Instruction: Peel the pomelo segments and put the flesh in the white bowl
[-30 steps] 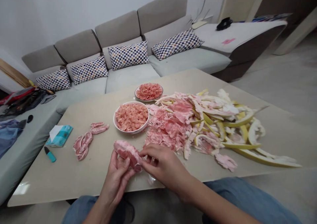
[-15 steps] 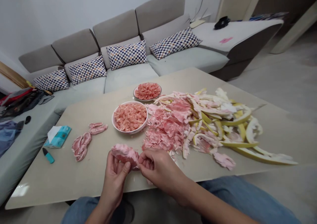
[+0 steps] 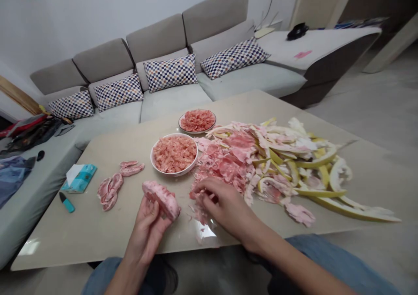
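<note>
My left hand (image 3: 150,220) is closed around a pink pomelo segment (image 3: 162,199), holding it above the near edge of the table. My right hand (image 3: 217,199) is apart from the segment, over the near left end of a heap of pink peeled membrane (image 3: 225,162). Its fingers are curled together; whether a scrap is pinched in them I cannot make out. Beyond the hands stands a white bowl (image 3: 174,155) full of loose pomelo flesh. Behind it is a dark-rimmed plate (image 3: 197,121) of more flesh. Several pomelo segments (image 3: 110,191) lie on the left.
Yellow-green pomelo rind strips (image 3: 321,192) spread over the right side of the table (image 3: 130,238). A blue tissue pack (image 3: 80,178) and a small teal-handled tool (image 3: 67,202) lie at the left. A grey sofa (image 3: 176,100) with checked cushions runs along the far side.
My right hand has come off the pomelo segment and moved right, over the membrane scraps. My left hand still holds the segment, which is now turned and slightly further left.
</note>
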Action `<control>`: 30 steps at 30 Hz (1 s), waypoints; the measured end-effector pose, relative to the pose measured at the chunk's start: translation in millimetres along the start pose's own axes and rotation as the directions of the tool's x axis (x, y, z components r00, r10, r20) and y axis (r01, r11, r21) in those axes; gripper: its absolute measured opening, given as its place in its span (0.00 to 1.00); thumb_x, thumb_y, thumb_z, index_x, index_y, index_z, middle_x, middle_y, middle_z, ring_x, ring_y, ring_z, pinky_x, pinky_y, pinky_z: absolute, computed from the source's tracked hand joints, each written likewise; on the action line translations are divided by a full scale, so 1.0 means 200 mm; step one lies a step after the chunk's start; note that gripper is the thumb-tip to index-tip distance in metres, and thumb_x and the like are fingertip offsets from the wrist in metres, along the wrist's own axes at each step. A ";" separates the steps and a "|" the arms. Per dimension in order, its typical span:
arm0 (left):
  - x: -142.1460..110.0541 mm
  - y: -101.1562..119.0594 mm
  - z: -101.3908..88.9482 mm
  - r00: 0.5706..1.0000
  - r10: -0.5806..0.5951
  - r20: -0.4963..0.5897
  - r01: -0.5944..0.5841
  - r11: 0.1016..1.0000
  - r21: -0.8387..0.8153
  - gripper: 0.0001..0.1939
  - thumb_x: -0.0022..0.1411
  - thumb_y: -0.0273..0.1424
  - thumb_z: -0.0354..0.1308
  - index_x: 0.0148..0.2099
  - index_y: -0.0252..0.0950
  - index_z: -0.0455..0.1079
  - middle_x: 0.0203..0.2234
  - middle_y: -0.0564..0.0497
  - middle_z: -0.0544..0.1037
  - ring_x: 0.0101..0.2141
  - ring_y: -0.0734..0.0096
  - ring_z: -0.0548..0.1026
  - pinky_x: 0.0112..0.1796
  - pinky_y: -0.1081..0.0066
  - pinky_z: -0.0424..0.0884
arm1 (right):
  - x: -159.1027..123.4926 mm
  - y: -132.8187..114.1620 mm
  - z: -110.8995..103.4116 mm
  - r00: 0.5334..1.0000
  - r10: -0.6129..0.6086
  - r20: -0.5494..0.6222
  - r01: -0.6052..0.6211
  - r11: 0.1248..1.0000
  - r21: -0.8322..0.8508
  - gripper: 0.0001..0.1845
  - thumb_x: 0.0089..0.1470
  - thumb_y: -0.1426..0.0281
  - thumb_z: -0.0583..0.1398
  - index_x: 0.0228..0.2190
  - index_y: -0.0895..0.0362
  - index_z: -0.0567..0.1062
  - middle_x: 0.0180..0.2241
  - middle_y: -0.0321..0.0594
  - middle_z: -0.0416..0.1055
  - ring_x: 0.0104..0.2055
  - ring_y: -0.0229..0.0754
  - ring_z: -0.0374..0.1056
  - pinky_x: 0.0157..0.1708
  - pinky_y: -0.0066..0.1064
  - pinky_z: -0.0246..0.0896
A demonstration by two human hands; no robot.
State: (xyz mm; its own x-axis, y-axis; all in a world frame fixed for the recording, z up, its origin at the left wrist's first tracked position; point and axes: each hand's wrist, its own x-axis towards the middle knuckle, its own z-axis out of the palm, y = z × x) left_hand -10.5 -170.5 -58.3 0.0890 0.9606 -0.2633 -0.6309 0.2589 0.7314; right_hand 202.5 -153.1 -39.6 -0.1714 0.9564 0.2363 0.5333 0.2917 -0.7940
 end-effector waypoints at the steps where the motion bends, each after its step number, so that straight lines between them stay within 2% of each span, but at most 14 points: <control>1: 0.01 0.00 -0.01 0.999 -0.027 0.017 0.027 0.999 -0.027 0.19 0.62 0.27 0.60 0.54 0.45 0.68 0.53 0.47 0.75 0.58 0.53 0.68 0.56 0.47 0.63 | 0.01 0.02 -0.02 1.000 0.016 0.019 -0.014 0.995 -0.097 0.12 0.53 0.78 0.54 0.33 0.56 0.76 0.35 0.39 0.75 0.36 0.40 0.71 0.33 0.28 0.60; 3: 0.02 0.00 -0.03 0.996 -0.077 0.045 0.080 0.995 -0.066 0.17 0.63 0.26 0.58 0.54 0.44 0.69 0.53 0.48 0.75 0.59 0.54 0.67 0.57 0.47 0.62 | 0.03 0.04 -0.05 0.993 0.080 0.089 -0.047 0.942 -0.331 0.10 0.55 0.77 0.55 0.33 0.56 0.76 0.36 0.41 0.75 0.36 0.42 0.71 0.31 0.29 0.56; 5: 0.02 0.00 -0.05 0.992 -0.114 0.054 0.119 0.988 -0.099 0.16 0.64 0.25 0.56 0.53 0.43 0.71 0.53 0.47 0.75 0.58 0.55 0.68 0.57 0.47 0.62 | 0.03 0.04 -0.07 0.975 0.169 0.147 -0.068 0.850 -0.523 0.07 0.55 0.74 0.56 0.32 0.57 0.76 0.37 0.44 0.75 0.35 0.44 0.72 0.27 0.29 0.51; 7: 0.03 0.01 -0.06 0.988 -0.148 0.054 0.154 0.978 -0.141 0.15 0.65 0.24 0.54 0.52 0.42 0.72 0.52 0.47 0.76 0.56 0.56 0.70 0.57 0.46 0.62 | 0.04 0.04 -0.07 0.963 0.219 0.160 -0.081 0.796 -0.600 0.06 0.56 0.72 0.57 0.32 0.58 0.75 0.35 0.45 0.75 0.34 0.45 0.71 0.25 0.30 0.47; 10: 0.03 0.01 -0.06 0.979 -0.186 0.079 0.198 0.962 -0.190 0.14 0.66 0.27 0.52 0.52 0.41 0.72 0.50 0.46 0.78 0.53 0.56 0.73 0.57 0.45 0.61 | 0.03 0.04 -0.05 0.967 0.214 0.140 -0.095 0.809 -0.581 0.06 0.56 0.73 0.56 0.30 0.57 0.73 0.31 0.43 0.75 0.32 0.44 0.70 0.25 0.30 0.44; 12: 0.03 0.01 -0.06 0.981 -0.172 0.085 0.186 0.963 -0.193 0.14 0.67 0.30 0.52 0.52 0.41 0.71 0.48 0.46 0.79 0.51 0.58 0.74 0.57 0.44 0.61 | 0.02 0.04 -0.04 0.975 0.172 0.140 -0.073 0.846 -0.529 0.06 0.56 0.74 0.56 0.30 0.57 0.73 0.30 0.42 0.75 0.32 0.43 0.69 0.26 0.29 0.45; 15: 0.02 0.00 -0.04 0.996 -0.088 0.029 0.092 0.981 -0.172 0.12 0.65 0.27 0.56 0.50 0.40 0.72 0.44 0.47 0.79 0.45 0.64 0.77 0.56 0.49 0.63 | 0.00 0.04 -0.02 0.979 0.126 0.161 -0.055 0.921 -0.386 0.08 0.55 0.77 0.55 0.32 0.56 0.73 0.30 0.39 0.75 0.32 0.40 0.69 0.27 0.28 0.47; 19: 0.00 0.00 0.01 0.999 0.033 -0.039 -0.038 0.990 -0.134 0.12 0.60 0.24 0.61 0.47 0.39 0.73 0.40 0.48 0.78 0.42 0.67 0.76 0.52 0.59 0.67 | -0.03 -0.01 0.05 0.964 0.156 0.217 -0.115 0.975 -0.188 0.11 0.53 0.73 0.59 0.20 0.57 0.69 0.22 0.36 0.71 0.27 0.38 0.66 0.26 0.27 0.49; 21: -0.02 0.00 0.02 0.995 0.094 -0.027 -0.096 0.990 -0.102 0.14 0.58 0.23 0.63 0.46 0.40 0.72 0.39 0.49 0.77 0.42 0.68 0.75 0.49 0.62 0.68 | -0.04 -0.04 0.09 0.964 0.150 0.220 -0.143 0.989 -0.048 0.10 0.50 0.74 0.61 0.20 0.57 0.68 0.21 0.34 0.68 0.25 0.36 0.64 0.25 0.25 0.50; 24: -0.04 -0.01 0.04 0.986 0.165 0.015 -0.165 0.986 -0.017 0.15 0.56 0.24 0.64 0.46 0.41 0.71 0.42 0.48 0.75 0.42 0.66 0.73 0.47 0.63 0.69 | -0.06 -0.09 0.15 0.962 0.141 0.232 -0.191 0.959 0.210 0.05 0.50 0.78 0.59 0.25 0.58 0.72 0.23 0.33 0.69 0.25 0.35 0.63 0.24 0.23 0.53; 26: -0.06 -0.02 0.04 0.980 0.192 0.041 -0.195 0.979 0.055 0.16 0.55 0.25 0.65 0.47 0.41 0.70 0.43 0.48 0.74 0.43 0.65 0.73 0.47 0.64 0.69 | -0.07 -0.11 0.18 0.954 0.162 0.252 -0.242 0.912 0.330 0.05 0.53 0.75 0.59 0.28 0.58 0.75 0.22 0.34 0.69 0.24 0.34 0.63 0.23 0.23 0.54; 30: -0.08 -0.04 0.06 0.957 0.277 0.088 -0.288 0.945 0.153 0.18 0.55 0.26 0.65 0.47 0.44 0.67 0.44 0.50 0.72 0.47 0.65 0.71 0.48 0.64 0.69 | -0.08 -0.13 0.21 0.942 0.260 0.211 -0.326 0.854 0.404 0.08 0.50 0.67 0.63 0.30 0.60 0.78 0.21 0.35 0.70 0.22 0.35 0.64 0.21 0.24 0.54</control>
State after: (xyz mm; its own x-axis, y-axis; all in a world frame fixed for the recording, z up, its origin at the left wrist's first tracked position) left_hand 1.8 -185.8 -53.0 -0.0216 0.9997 0.0064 -0.5041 -0.0164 0.8635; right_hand 156.9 -175.5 -46.5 -0.1975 0.9750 -0.1021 0.1766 -0.0670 -0.9820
